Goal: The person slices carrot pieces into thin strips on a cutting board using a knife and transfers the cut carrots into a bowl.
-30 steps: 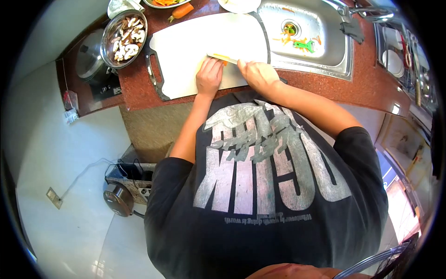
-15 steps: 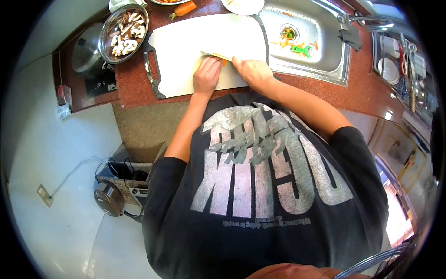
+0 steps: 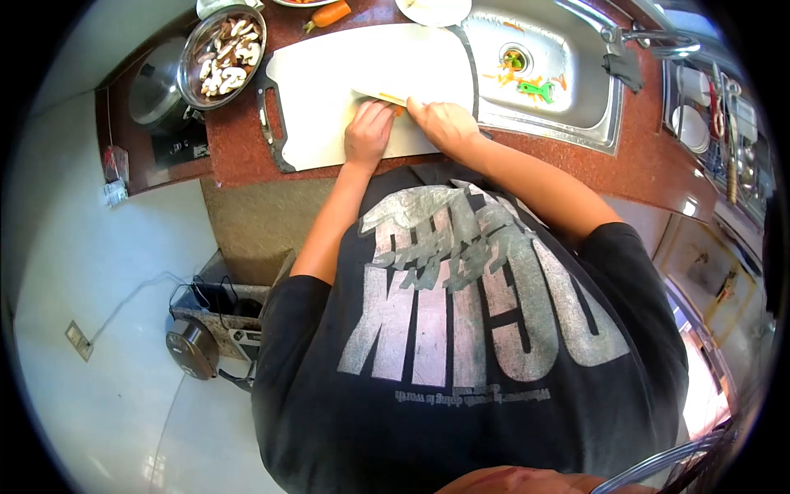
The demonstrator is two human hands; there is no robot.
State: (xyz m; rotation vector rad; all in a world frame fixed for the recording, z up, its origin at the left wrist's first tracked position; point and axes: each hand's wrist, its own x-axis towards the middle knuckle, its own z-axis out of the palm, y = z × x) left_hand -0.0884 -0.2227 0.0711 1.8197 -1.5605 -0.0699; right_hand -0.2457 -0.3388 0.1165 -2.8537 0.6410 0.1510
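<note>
A white cutting board point(image 3: 321, 70) with dark edges lies on the red counter. My right hand point(image 3: 444, 128) is closed round the handle of a knife point(image 3: 378, 94), whose pale blade points left across the board. Just below the blade, my left hand point(image 3: 369, 133) presses down on the board with its fingers together, holding an orange piece of carrot point(image 3: 399, 110). Most of that piece is hidden by the fingers and the blade.
A glass bowl of sliced mushrooms point(image 3: 224, 66) stands left of the board, near a lidded pot point(image 3: 158, 89). Behind the board are a carrot point(image 3: 328, 16) and a white plate point(image 3: 434, 10). The sink point(image 3: 576, 123) at right holds a green peeler point(image 3: 536, 90) and peelings.
The knife and both hands have shifted slightly left in the view, and the blade tip has moved a little left over the board. My grip on knife and carrot stays the same.
</note>
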